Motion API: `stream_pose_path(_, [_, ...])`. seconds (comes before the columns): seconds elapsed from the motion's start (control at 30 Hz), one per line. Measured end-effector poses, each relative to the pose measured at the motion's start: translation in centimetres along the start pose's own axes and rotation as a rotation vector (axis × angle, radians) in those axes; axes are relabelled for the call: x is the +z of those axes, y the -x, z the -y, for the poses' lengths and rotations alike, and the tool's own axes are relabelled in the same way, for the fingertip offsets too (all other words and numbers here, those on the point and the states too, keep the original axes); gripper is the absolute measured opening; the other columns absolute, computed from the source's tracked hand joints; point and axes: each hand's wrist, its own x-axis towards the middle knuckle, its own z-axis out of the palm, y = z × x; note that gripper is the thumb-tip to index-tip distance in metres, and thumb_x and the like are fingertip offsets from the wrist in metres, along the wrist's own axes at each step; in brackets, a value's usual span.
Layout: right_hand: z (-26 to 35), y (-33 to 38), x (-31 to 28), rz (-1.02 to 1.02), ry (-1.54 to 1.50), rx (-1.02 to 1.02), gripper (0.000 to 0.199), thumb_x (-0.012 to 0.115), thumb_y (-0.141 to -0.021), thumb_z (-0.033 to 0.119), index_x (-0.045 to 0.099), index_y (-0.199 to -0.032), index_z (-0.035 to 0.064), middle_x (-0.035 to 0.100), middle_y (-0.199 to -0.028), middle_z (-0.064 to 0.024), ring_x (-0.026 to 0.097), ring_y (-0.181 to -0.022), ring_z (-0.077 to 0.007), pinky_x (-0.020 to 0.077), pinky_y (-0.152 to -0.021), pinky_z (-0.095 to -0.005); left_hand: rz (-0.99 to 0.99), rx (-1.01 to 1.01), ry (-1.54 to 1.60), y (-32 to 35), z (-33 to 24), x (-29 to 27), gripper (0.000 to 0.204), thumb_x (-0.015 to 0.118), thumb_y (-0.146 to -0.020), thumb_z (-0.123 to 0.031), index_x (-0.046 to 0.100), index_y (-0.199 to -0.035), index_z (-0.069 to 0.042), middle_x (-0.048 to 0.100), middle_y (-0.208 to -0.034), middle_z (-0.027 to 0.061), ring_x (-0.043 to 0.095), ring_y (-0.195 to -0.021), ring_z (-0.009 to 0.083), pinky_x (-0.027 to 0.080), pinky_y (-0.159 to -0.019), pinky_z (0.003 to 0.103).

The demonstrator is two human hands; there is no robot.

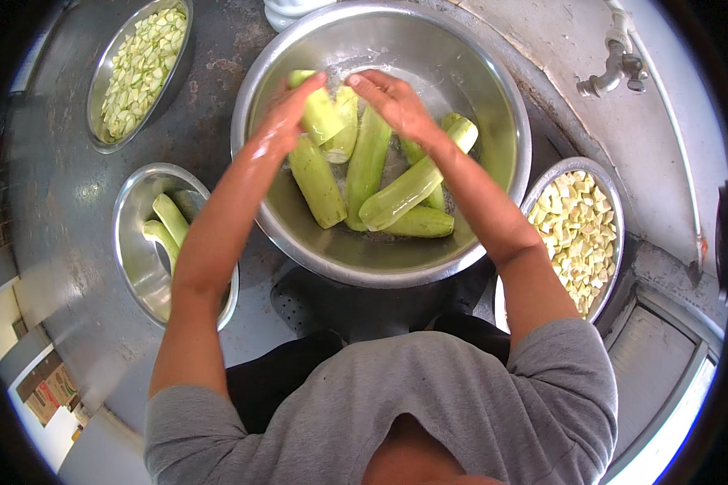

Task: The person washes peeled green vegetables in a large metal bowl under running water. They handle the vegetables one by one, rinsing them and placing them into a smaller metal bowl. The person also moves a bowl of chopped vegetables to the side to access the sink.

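A large steel basin with shallow water holds several long pale green zucchini, wet and shiny. Over its far left part, my left hand is closed round the side of one zucchini, which is tilted above the others. My right hand hovers just right of it, fingers extended and a little bent toward the left hand, with nothing seen in them. Beneath the right fingertips lies another zucchini; whether they touch it I cannot tell. One more zucchini rests across others near my right forearm.
On the left, a steel bowl holds two zucchini pieces. Chopped green pieces fill an oval bowl at the far left. Pale chopped chunks fill another bowl at right. A wall tap sticks out at far right.
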Motion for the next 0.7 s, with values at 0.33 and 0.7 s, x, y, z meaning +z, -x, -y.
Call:
stream_pose_path(0.33, [-12.0, -8.1, -3.1, 0.561, 0.645, 0.05, 0.077, 0.069, -0.068, 0.057, 0.053, -0.126, 0.0085, 0.054, -0.125, -0.0203, 0.051, -0.117, -0.0326, 0.0388, -0.1, -0.0406, -0.324, -0.006, -1.17, 18.3, -3.2, -26.6, 0.051, 0.069, -0.08, -0.028, 0.052, -0.121, -0.003, 0.061, -0.107, 0.0116, 0.058, -0.097, 0.0218, 0.045, -0.086, 0.034])
stream_pose_path(0.7, [-11.2, -8.7, -0.2, 0.272, 0.132, 0.465, 0.05, 0.058, -0.081, 0.043, 0.061, -0.115, 0.0069, 0.06, -0.116, -0.0176, 0.06, -0.097, -0.0328, 0.0468, -0.09, -0.0391, 0.027, 0.557, -1.153, 4.3, 2.9, -3.6, 0.043, 0.061, -0.086, -0.03, 0.052, -0.118, -0.002, 0.057, -0.115, 0.0198, 0.057, -0.106, 0.0332, 0.044, -0.091, 0.04])
